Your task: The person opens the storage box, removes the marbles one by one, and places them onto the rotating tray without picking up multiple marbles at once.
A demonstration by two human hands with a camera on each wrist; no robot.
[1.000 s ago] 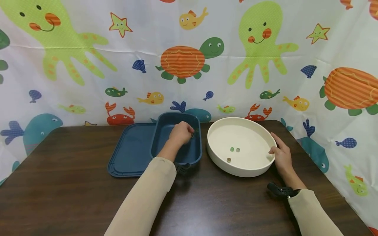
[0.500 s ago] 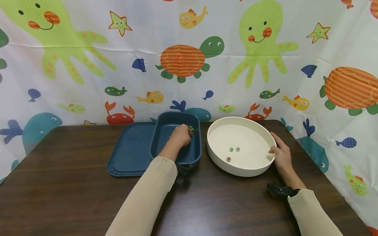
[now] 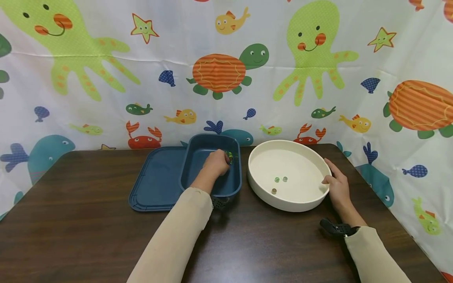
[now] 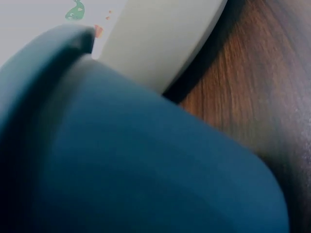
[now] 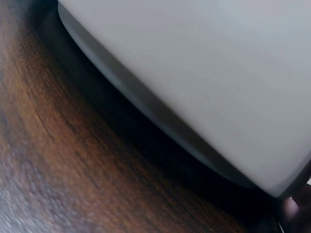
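My left hand [image 3: 216,162] is down inside a deep blue rectangular tub [image 3: 192,169], its back toward the head camera. Its fingers are curled around a small cluster of green and yellow glass marbles [image 3: 230,157], partly hidden by the hand. To the right stands a round cream pan [image 3: 288,198] with three marbles [image 3: 277,179] lying apart on its bottom. My right hand [image 3: 338,186] grips the pan's right rim, thumb over the inside and fingers outside. The left wrist view is mostly filled by the tub's outer wall [image 4: 155,160], the right wrist view by the pan's wall [image 5: 214,87].
A flat blue lid [image 3: 157,181] lies on the dark wooden table [image 3: 85,220], partly under or against the tub's left side. Behind the table hangs a white curtain [image 3: 170,31] with printed sea animals. Each wrist wears a black strap [image 3: 337,228].
My left hand has turned and shifted slightly inside the tub, so more green and yellow marbles show beside its fingers. My right hand and the pan have stayed in place.
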